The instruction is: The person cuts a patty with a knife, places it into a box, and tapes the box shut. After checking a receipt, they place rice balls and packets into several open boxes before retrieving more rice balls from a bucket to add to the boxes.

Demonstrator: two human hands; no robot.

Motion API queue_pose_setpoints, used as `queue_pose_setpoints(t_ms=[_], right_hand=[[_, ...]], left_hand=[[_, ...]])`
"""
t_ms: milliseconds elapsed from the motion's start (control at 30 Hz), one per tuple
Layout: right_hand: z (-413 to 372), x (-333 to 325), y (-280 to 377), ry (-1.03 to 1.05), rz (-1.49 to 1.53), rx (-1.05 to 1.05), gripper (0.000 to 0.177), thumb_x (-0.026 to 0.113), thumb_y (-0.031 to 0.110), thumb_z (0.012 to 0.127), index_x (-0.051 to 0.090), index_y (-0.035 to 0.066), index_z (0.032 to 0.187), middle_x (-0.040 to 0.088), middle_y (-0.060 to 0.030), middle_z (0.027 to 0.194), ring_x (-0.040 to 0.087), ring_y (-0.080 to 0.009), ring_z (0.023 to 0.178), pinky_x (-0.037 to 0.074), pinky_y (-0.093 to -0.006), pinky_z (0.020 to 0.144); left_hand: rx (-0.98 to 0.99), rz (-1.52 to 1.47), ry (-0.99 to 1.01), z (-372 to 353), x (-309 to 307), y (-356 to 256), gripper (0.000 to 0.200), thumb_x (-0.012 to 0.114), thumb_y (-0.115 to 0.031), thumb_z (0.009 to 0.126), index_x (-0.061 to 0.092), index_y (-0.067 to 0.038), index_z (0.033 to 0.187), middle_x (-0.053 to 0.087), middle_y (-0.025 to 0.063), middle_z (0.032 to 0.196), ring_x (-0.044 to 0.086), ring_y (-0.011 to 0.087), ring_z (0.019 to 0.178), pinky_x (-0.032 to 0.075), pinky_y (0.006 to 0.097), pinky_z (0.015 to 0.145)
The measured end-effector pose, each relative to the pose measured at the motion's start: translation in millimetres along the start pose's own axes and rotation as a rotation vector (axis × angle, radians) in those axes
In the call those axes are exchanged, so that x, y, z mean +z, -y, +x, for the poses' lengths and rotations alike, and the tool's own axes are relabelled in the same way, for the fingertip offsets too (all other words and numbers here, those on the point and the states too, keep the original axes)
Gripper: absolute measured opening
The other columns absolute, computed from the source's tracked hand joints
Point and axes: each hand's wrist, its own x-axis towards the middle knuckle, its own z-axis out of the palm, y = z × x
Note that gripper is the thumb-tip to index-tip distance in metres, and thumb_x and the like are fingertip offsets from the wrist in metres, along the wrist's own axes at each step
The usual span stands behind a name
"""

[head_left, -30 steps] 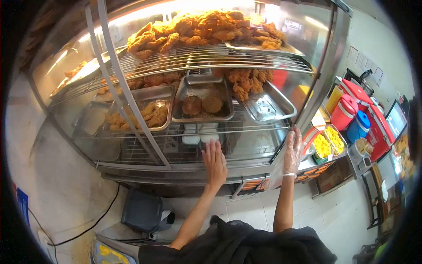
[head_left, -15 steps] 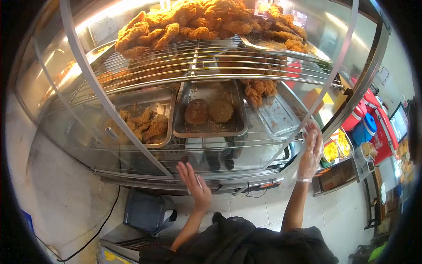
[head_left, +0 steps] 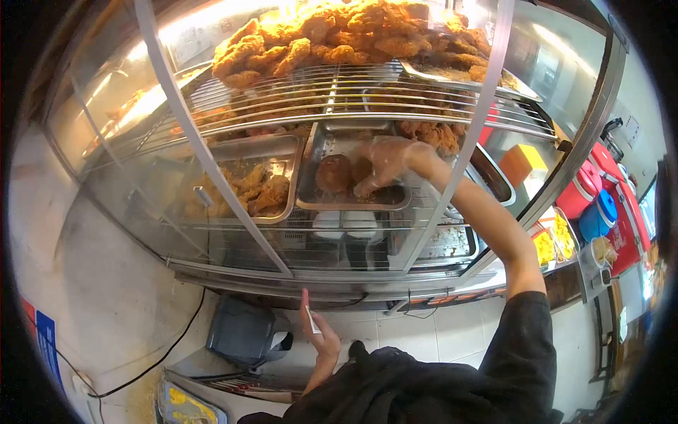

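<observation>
My right hand (head_left: 395, 164), in a clear plastic glove, is inside the glass display case. Its slightly blurred fingers are around the right-hand brown patty (head_left: 362, 169), which they partly cover. That patty lies in a metal tray (head_left: 353, 203) beside another round patty (head_left: 333, 174). Below the front edge of the case, my left hand (head_left: 322, 333) is raised with a small white item (head_left: 313, 321) between thumb and fingers; what the item is cannot be made out.
Fried chicken (head_left: 339, 35) is heaped on the wire rack (head_left: 325, 106) above the tray. Another metal tray (head_left: 286, 212) with fried pieces stands to the left. Slanting metal frame bars (head_left: 480, 106) cross the case front. A grey bin (head_left: 240, 328) stands below.
My right hand has gone from beside the case's right side into the middle tray, onto the right patty. My left hand has turned edge-on and sits slightly lower. The view has shifted.
</observation>
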Motion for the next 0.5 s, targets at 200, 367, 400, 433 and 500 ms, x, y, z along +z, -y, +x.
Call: queue_pose_setpoints(t_ms=[200,367,400,433,500], right_hand=[[30,3,-8,0.309,-0.065,0.085,0.059,0.074,0.036,0.055,0.060,0.006,0.104,0.064,-0.0134,0.094,0.061,-0.0268,0.083,0.048,-0.0370,0.072],[25,1,-7,0.243,-0.026,0.185,0.050,0.075,0.027,0.052,0.064,0.002,0.093,0.065,-0.0132,0.089,0.062,-0.0242,0.075,0.049,-0.0368,0.064],[17,-10,5,0.280,-0.030,0.214,0.050,0.073,0.027,0.053,0.063,0.002,0.095,0.065,-0.0150,0.089,0.062,-0.0268,0.078,0.049,-0.0376,0.067],[12,-15,13,0.316,-0.033,0.243,0.050,0.072,0.026,0.053,0.062,0.002,0.096,0.064,-0.0167,0.088,0.062,-0.0294,0.081,0.049,-0.0383,0.070],[13,-13,15,0.300,-0.076,0.198,0.053,0.072,0.027,0.054,0.061,0.002,0.099,0.063,-0.0169,0.093,0.061,-0.0293,0.085,0.048,-0.0384,0.071]], left_hand=[[-0.066,-0.012,-0.126,-14,-14,3,0.042,0.027,-0.017,0.095,0.034,0.006,0.130,0.040,0.0187,0.132,0.041,0.0291,0.118,0.028,0.0364,0.099],[-0.072,0.080,-0.128,-23,-26,-1,0.041,0.027,-0.014,0.094,0.034,0.006,0.130,0.039,0.0184,0.133,0.041,0.0273,0.119,0.028,0.0342,0.098],[-0.072,0.084,-0.134,-25,-27,-5,0.041,0.027,-0.014,0.094,0.034,0.006,0.130,0.039,0.0184,0.133,0.041,0.0273,0.119,0.028,0.0342,0.098],[-0.116,0.057,-0.145,-26,-28,-10,0.041,0.028,-0.014,0.094,0.034,0.006,0.130,0.039,0.0184,0.133,0.040,0.0279,0.119,0.028,0.0349,0.098],[-0.158,0.035,-0.159,-29,-29,-14,0.041,0.028,-0.015,0.094,0.034,0.005,0.130,0.039,0.0183,0.133,0.040,0.0285,0.119,0.029,0.0355,0.099]])
